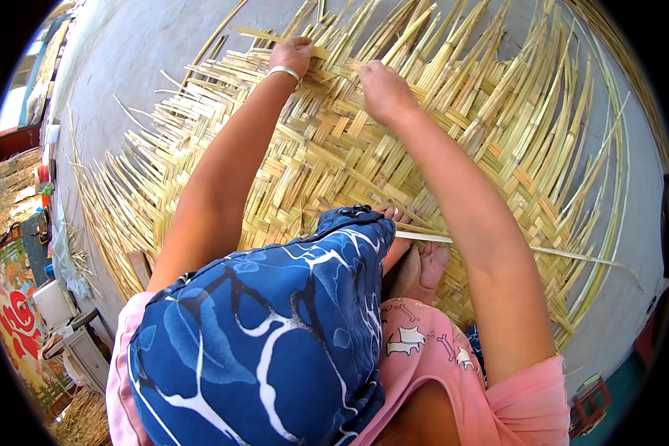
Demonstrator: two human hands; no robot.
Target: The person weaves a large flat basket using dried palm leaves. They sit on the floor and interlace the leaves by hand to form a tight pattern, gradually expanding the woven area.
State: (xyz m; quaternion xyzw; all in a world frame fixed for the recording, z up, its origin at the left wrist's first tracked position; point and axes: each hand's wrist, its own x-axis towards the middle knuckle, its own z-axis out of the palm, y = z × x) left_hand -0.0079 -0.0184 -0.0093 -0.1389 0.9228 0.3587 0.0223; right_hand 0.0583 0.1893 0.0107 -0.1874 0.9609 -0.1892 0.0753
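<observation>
Beneath my hands spreads a woven mat (364, 149) of flat yellow-green reed strips in a slanting pattern, its loose ends fanning out on the far side and to both sides. My left hand (293, 55), with a pale bangle at the wrist, is closed on a flat reed strip (259, 34) at the mat's far edge. The strip sticks out on both sides of the fingers. A little nearer and to the right, my right hand (386, 91) is curled with its fingertips together at the weave. They seem to pinch a strip end there, mostly hidden by the hand.
My bare foot (432, 264) rests on the mat, near a long pale strip (572, 254) lying across it to the right. Grey floor (104, 97) surrounds the mat. Bundled straw (15, 186) and a grey metal box (89, 357) stand at the left; a reddish frame (591, 405) is at lower right.
</observation>
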